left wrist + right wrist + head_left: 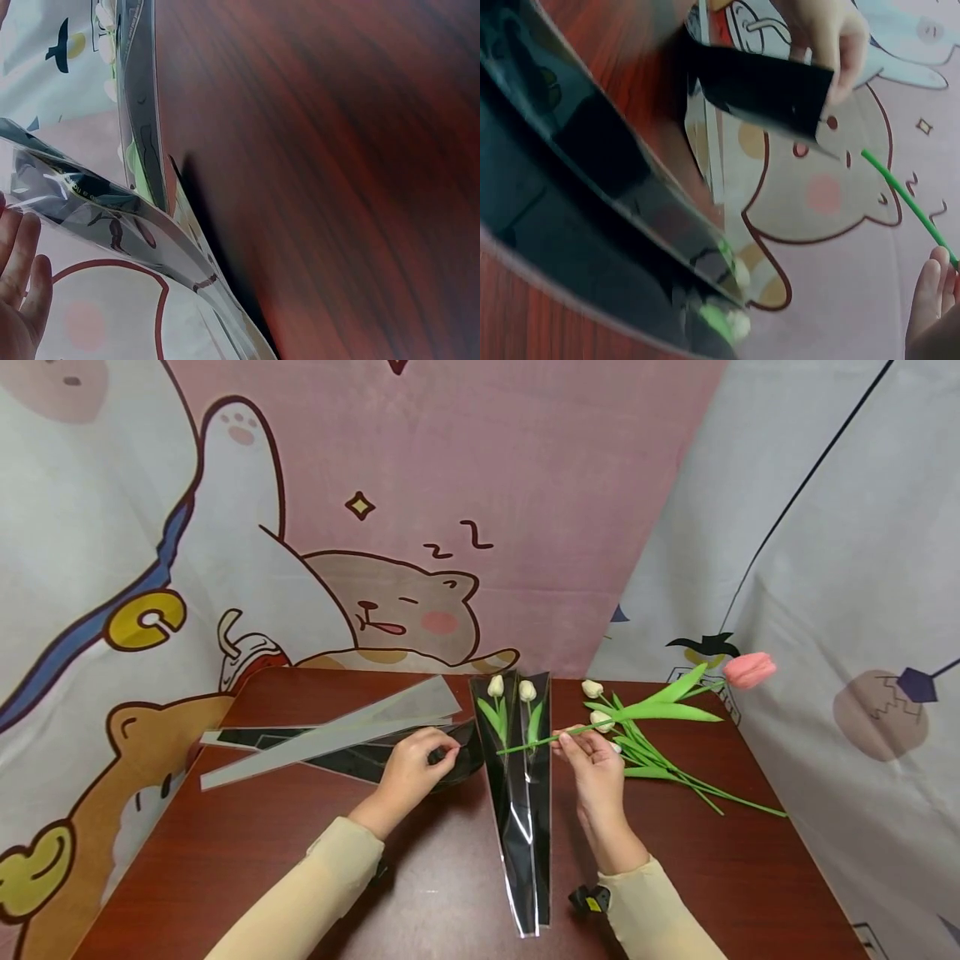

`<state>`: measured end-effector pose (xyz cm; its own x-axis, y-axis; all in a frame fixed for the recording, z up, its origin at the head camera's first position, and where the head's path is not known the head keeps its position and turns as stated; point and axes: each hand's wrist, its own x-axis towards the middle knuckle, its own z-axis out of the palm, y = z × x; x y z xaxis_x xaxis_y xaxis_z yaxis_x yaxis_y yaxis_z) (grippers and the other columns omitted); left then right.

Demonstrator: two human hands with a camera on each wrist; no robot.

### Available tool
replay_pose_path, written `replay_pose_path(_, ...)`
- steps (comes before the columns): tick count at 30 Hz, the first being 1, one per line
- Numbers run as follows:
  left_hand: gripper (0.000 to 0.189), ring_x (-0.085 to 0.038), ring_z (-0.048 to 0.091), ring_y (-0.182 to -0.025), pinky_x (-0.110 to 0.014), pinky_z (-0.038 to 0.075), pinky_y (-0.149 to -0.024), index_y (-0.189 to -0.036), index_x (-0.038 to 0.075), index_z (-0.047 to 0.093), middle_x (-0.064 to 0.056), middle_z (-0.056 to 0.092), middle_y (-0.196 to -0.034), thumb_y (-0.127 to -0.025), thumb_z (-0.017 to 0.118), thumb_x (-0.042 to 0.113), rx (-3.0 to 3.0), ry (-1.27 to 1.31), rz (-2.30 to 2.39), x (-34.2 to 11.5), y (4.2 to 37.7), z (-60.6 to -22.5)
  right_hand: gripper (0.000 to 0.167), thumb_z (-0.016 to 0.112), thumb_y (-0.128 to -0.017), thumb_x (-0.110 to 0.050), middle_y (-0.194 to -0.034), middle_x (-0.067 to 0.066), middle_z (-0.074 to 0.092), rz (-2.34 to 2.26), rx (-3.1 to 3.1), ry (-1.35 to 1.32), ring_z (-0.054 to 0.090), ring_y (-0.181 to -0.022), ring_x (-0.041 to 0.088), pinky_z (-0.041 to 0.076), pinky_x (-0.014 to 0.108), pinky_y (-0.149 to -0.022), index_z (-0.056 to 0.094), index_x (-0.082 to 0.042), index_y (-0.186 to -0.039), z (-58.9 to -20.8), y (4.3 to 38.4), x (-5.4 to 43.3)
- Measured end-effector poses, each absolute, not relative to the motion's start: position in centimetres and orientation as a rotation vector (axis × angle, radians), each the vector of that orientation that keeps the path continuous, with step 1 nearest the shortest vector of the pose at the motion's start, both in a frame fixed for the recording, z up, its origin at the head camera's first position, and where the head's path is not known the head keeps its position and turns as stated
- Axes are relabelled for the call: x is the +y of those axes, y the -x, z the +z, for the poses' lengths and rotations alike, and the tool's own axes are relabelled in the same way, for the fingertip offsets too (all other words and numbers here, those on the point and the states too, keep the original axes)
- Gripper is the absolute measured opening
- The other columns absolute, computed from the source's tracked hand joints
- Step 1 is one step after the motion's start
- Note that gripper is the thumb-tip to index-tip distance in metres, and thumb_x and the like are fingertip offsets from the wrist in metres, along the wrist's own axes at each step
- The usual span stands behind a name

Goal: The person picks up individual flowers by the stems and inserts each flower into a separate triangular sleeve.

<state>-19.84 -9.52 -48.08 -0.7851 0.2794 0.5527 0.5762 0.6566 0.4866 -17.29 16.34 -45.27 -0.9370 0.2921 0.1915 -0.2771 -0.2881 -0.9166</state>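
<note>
Between finger and thumb, my left hand (416, 764) pinches the open end of a black-and-clear flower sleeve (471, 758), lifted off the table. The right wrist view shows this black sleeve (765, 90) hanging from the left hand (844, 49). My right hand (597, 768) pinches the green stem of a pink tulip (750, 670); its bloom points right and the bare stem end points left toward the lifted sleeve. Between the hands lie two filled sleeves (517, 827) side by side, a white tulip (496, 687) in one and another white tulip (527, 692) in the other.
Several white tulips (592, 689) with long green stems lie on the table's right side, behind the right hand. More flat sleeves (330, 739) are stacked at the left. The brown table (697, 885) meets a printed cloth backdrop (540, 527) behind.
</note>
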Motion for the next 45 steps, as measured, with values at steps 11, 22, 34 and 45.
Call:
replay_pose_path(11, 0.005, -0.008, 0.063, -0.085, -0.027, 0.053, -0.073, -0.088, 0.018, 0.073, 0.007, 0.066, -0.09, -0.086, 0.068, 0.016, -2.41, 0.678, -0.964, -8.8, 19.8, -48.0, 0.02, 0.064, -0.086, 0.003, -0.085, 0.011, 0.071, 2.183, -1.674, -0.019, 0.069, -0.072, 0.012, 0.057, 0.026, -0.071, 0.058, 0.019, -0.097, -46.7, 17.8, 12.5)
replay_pose_path(22, 0.006, -0.007, 0.062, -0.081, -0.023, 0.051, -0.068, -0.087, 0.017, 0.073, 0.006, 0.067, -0.089, -0.085, 0.069, 0.013, -2.376, 0.673, -0.973, -7.7, 19.9, -47.8, 0.014, 0.066, -0.085, 0.004, -0.09, 0.036, 0.065, 2.052, -1.827, -0.15, 0.069, -0.072, 0.013, 0.056, 0.021, -0.069, 0.064, 0.015, -0.092, -48.4, 18.2, 10.4)
replay_pose_path(34, 0.006, -0.008, 0.063, -0.079, -0.025, 0.053, -0.067, -0.089, 0.015, 0.073, 0.004, 0.068, -0.088, -0.086, 0.068, 0.015, -2.375, 0.663, -1.009, -7.4, 19.8, -47.8, 0.013, 0.062, -0.084, 0.01, -0.088, 0.031, 0.067, 1.862, -1.989, -0.237, 0.064, -0.077, 0.041, 0.048, 0.013, -0.061, 0.063, 0.016, -0.095, -46.0, 16.7, 9.5)
replay_pose_path(45, 0.005, -0.013, 0.064, -0.075, -0.033, 0.055, -0.064, -0.088, 0.013, 0.073, 0.002, 0.067, -0.085, -0.084, 0.07, 0.01, -2.329, 0.652, -1.049, -7.1, 19.7, -48.1, 0.019, 0.055, -0.094, -0.002, -0.101, 0.025, 0.066, 1.909, -2.059, -0.238, 0.061, -0.092, 0.041, 0.051, 0.017, -0.077, 0.065, 0.013, -0.098, -45.4, 16.5, 9.8)
